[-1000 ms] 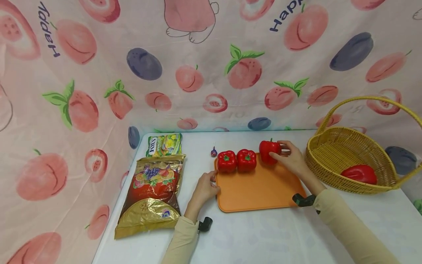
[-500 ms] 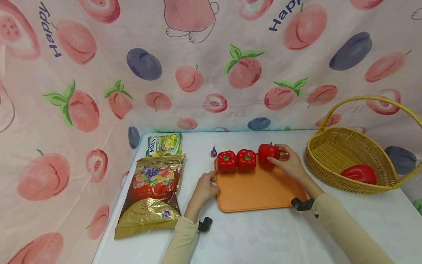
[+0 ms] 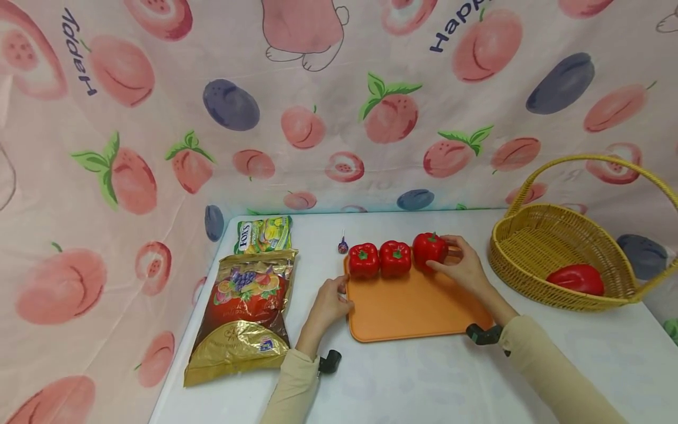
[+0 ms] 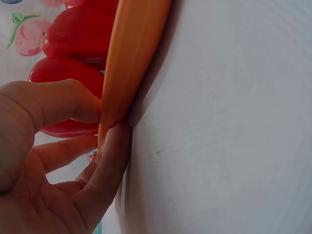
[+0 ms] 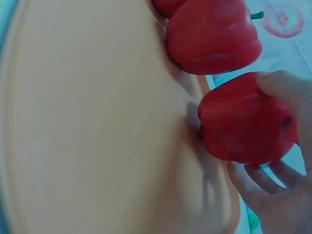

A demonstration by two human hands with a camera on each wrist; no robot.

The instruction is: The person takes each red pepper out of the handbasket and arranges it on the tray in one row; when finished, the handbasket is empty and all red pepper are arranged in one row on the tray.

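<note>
My right hand [image 3: 462, 265] grips a red bell pepper [image 3: 428, 249] at the back right of the orange tray [image 3: 418, 306], thumb on one side and fingers on the other. In the right wrist view the held bell pepper [image 5: 243, 122] sits close to the tray's rim, a shadow beside it. Two more red bell peppers stand side by side along the back: the left pepper [image 3: 364, 263] at the corner, the middle pepper [image 3: 395, 262] beside it. My left hand [image 3: 327, 301] pinches the tray's left edge; the left wrist view shows thumb and fingertips at the orange rim [image 4: 129, 58].
A yellow wicker basket [image 3: 503, 250] with a tall handle stands at the right, one red pepper [image 3: 577, 279] lying inside. At the left lie a gold and red candy bag [image 3: 243, 312] and a green Fox's packet [image 3: 265, 234]. A small lollipop [image 3: 343, 244] lies behind the tray.
The held bell pepper has come down and slightly left, toward the other two, with my right hand. My left hand has stayed at the tray's edge.
</note>
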